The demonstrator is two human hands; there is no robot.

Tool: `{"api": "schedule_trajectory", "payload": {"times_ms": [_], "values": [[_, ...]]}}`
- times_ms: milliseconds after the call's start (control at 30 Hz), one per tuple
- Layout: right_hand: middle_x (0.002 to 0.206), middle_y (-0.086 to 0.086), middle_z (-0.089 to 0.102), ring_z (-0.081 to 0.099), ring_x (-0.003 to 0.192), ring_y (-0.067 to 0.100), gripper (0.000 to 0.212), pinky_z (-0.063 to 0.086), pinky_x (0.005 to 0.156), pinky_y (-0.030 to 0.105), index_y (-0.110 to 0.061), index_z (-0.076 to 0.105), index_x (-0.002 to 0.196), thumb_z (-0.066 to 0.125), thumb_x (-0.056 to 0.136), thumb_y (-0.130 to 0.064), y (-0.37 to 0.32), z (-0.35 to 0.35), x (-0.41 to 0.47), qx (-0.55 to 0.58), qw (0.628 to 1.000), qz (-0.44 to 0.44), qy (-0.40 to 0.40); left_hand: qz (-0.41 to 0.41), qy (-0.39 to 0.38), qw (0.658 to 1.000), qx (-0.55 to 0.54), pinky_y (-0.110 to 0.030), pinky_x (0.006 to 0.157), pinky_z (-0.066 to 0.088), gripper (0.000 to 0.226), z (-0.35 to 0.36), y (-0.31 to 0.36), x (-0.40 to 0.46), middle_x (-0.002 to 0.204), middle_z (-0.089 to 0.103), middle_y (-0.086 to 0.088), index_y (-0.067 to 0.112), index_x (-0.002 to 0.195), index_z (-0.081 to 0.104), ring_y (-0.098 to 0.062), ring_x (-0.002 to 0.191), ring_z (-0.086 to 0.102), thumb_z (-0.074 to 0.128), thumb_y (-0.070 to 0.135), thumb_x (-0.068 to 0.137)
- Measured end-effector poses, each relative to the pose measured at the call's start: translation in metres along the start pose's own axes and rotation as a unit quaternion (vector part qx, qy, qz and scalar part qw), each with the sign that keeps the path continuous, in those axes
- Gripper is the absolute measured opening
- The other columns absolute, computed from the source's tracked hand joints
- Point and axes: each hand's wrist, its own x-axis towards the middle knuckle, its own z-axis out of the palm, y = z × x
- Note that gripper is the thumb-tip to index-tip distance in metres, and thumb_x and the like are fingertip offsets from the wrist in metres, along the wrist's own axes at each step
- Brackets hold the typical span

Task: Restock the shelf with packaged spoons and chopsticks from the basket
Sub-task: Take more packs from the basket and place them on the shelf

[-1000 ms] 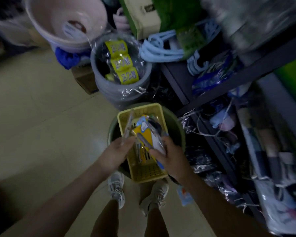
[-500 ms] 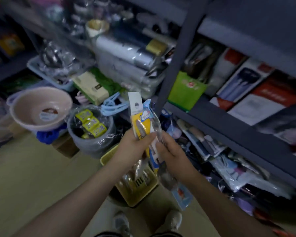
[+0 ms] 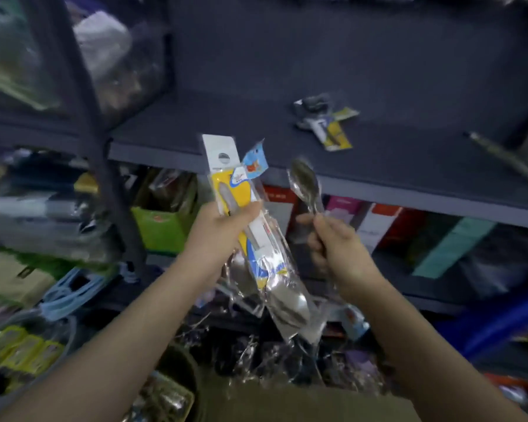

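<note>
While both hands were raised in front of the dark shelf (image 3: pixel 378 166), the left hand (image 3: pixel 223 236) gripped a bunch of packaged spoons (image 3: pixel 241 208), yellow and white cards up top, clear wrap hanging down below the fist. The right hand (image 3: pixel 336 248) was curled round the handle of a single wrapped spoon (image 3: pixel 305 184), bowl pointing up, a bit apart from the bunch. Up on the shelf board, a couple of small packets (image 3: pixel 326 123) lay toward the back. Down at the bottom left corner the yellow basket (image 3: pixel 165 400) peeked in, pretty blurry, with wrapped stuff in it.
</note>
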Motion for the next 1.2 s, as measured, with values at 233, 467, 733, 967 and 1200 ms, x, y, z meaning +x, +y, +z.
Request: {"api": "schedule_trajectory", "payload": {"times_ms": [233,467,733,967,1200], "values": [[0.065,0.005,0.04,0.033,0.042,0.011,0.029,0.02,0.028,0.013,-0.016,0.04,0.072,0.034,0.088,0.007,-0.08,-0.09,0.107,-0.017,0.998,-0.008,0.067,0.024,0.02,0.999,-0.033,-0.025,0.067,0.054,0.012,0.084,0.033,0.045,0.063,0.071,0.011,0.021,0.075,0.066,-0.006,0.063,0.067,0.061,0.016,0.085],[0.06,0.011,0.048,0.046,0.058,0.023,0.014,0.034,0.05,0.026,0.003,0.061,0.082,0.047,0.084,0.001,-0.089,-0.119,0.207,-0.291,0.953,-0.061,0.052,-0.022,0.058,0.995,-0.08,-0.041,0.085,0.053,0.012,0.124,0.046,0.082,0.066,0.072,0.005,0.018,0.074,0.066,-0.02,0.075,0.067,0.062,0.018,0.085],[0.099,-0.003,0.065,0.06,0.09,0.011,0.036,0.048,0.082,0.029,-0.021,0.061,0.107,0.067,0.079,-0.042,-0.106,-0.123,0.115,-0.342,0.893,-0.207,-0.209,0.027,0.118,0.988,-0.092,-0.026,0.063,0.055,0.014,0.163,0.053,0.104,0.067,0.071,0.002,0.015,0.079,0.064,-0.013,0.064,0.067,0.054,0.013,0.089],[0.102,0.009,0.066,0.064,0.095,0.019,0.035,0.052,0.087,0.034,-0.003,0.056,0.114,0.067,0.082,-0.011,-0.105,-0.124,0.124,-0.126,0.943,-0.206,-0.23,0.052,-0.016,0.99,-0.132,-0.023,0.07,0.058,0.027,0.184,0.067,0.117,0.092,0.074,-0.005,0.01,0.107,0.065,-0.014,0.083,0.071,0.048,0.026,0.094],[0.051,-0.009,0.053,0.045,0.036,0.001,0.021,0.035,0.036,0.013,-0.015,0.055,0.089,0.055,0.091,-0.035,-0.115,-0.133,0.138,0.02,0.978,0.017,-0.208,0.057,-0.033,0.998,-0.011,-0.025,0.063,0.054,0.013,0.178,0.068,0.137,0.068,0.069,-0.001,0.013,0.083,0.066,-0.014,0.063,0.064,0.056,0.018,0.09]]}}
